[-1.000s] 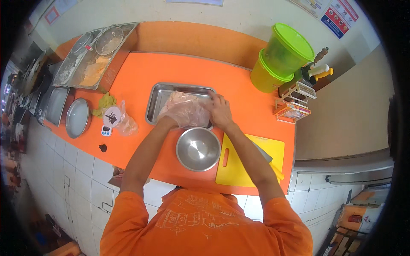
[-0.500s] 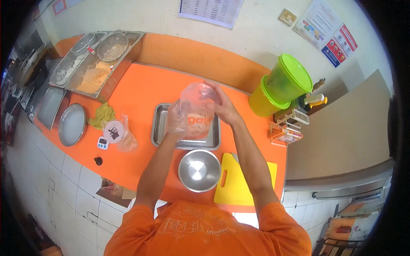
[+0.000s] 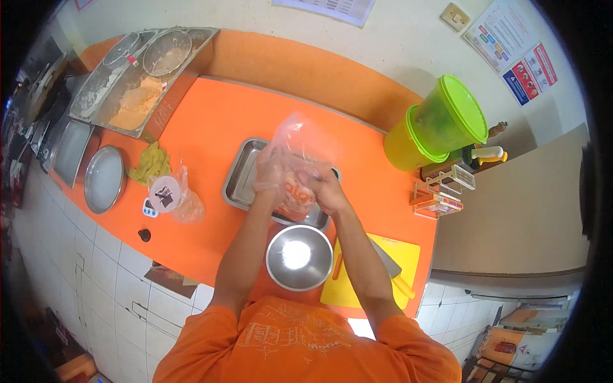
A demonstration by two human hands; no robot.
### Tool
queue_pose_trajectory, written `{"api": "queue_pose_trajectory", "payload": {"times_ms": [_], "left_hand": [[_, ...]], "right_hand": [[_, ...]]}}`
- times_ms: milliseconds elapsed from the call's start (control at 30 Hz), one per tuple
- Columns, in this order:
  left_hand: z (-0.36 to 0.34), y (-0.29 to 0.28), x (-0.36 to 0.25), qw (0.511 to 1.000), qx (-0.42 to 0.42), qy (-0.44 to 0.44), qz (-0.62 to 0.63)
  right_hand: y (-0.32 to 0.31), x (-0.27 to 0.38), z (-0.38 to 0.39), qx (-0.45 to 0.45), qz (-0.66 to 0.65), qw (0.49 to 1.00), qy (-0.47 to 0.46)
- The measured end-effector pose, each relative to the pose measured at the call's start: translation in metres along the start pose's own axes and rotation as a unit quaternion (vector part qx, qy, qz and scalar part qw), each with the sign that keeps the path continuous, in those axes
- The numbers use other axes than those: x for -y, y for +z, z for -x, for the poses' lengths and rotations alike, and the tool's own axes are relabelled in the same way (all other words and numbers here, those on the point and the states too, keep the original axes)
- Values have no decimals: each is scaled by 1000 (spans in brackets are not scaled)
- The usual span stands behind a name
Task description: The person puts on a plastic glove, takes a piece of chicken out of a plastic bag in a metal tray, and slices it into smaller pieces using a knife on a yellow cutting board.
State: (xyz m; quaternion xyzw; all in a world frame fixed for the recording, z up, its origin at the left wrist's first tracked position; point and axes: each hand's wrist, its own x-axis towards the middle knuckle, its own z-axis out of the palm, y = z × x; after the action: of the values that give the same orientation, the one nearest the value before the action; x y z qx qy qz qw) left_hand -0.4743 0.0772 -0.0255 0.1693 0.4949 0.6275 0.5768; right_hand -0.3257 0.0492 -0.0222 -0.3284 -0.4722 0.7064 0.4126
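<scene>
Both hands grip a clear plastic bag (image 3: 305, 135) with orange print, held above a rectangular steel tray (image 3: 237, 172). Pale pinkish pieces, whose kind I cannot make out, fill the bag's lower part. My left hand (image 3: 271, 171) is closed on the bag's left side, and clear plastic overlaps the fingers. On the other side my right hand (image 3: 327, 193) is closed around the bag just above its filled part. The bag's upper part stands up loose and crumpled. Nearer to me, a round steel bowl (image 3: 299, 262) sits on the orange table.
A yellow cutting board (image 3: 337, 290) bearing a yellow-handled knife (image 3: 391, 263) lies at right, partly under my forearm. Green tubs (image 3: 440, 118) stand at back right. Left are a plastic cup (image 3: 167, 194), a timer (image 3: 150, 208), a yellow-green cloth (image 3: 151, 163), a round pan (image 3: 105, 180) and flour trays (image 3: 153, 118).
My right hand has come down from the bag's top to its side, near the filled part. The bag's top now stands free above the hands. More of the knife shows beside my right forearm.
</scene>
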Motion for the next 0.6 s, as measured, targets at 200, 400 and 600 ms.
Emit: {"api": "queue_pose_trajectory", "payload": {"times_ms": [200,400,600], "left_hand": [[-16,3,22,995,63,70,-46],[-3,15,7,990,39,120,-58],[3,32,11,992,60,92,-55]], "right_hand": [[5,-19,-11,-150,123,978,72],[12,-2,4,-120,-6,983,137],[-14,-9,21,-161,-74,982,70]]}}
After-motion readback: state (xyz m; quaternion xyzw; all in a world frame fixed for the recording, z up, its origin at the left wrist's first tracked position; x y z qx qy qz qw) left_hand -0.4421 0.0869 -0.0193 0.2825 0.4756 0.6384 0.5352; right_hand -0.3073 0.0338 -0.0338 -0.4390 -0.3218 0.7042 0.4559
